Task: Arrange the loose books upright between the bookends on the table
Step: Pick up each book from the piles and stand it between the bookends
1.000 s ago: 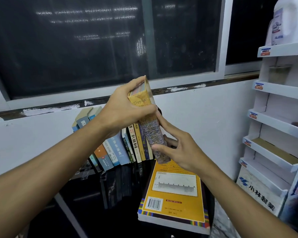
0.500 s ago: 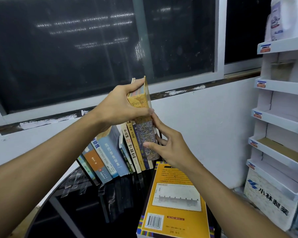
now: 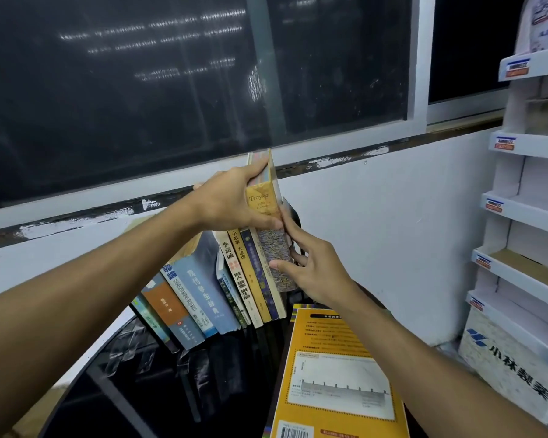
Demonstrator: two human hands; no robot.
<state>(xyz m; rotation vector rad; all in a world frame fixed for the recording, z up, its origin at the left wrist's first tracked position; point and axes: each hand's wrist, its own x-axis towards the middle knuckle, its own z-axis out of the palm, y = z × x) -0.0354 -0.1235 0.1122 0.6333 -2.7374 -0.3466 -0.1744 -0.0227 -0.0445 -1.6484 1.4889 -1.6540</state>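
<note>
A tall thick book with a yellow and speckled spine (image 3: 268, 222) stands at the right end of a leaning row of books (image 3: 209, 289) on the black table (image 3: 133, 384). My left hand (image 3: 231, 200) grips its top from the left. My right hand (image 3: 310, 273) presses its lower right side, fingers spread along the cover. A dark bookend (image 3: 290, 210) shows just behind the book's right edge. A large yellow book (image 3: 332, 371) lies flat on the table in front, back cover up. The left bookend is hidden.
A white wall and a dark window run behind the row. A white tiered display rack (image 3: 525, 222) stands at the right, a printed box (image 3: 506, 365) at its foot. The table's round edge curves at the lower left.
The tall book has gone down and back against the row, now nearly upright at its right end. Both hands followed it; the view shifted a little closer.
</note>
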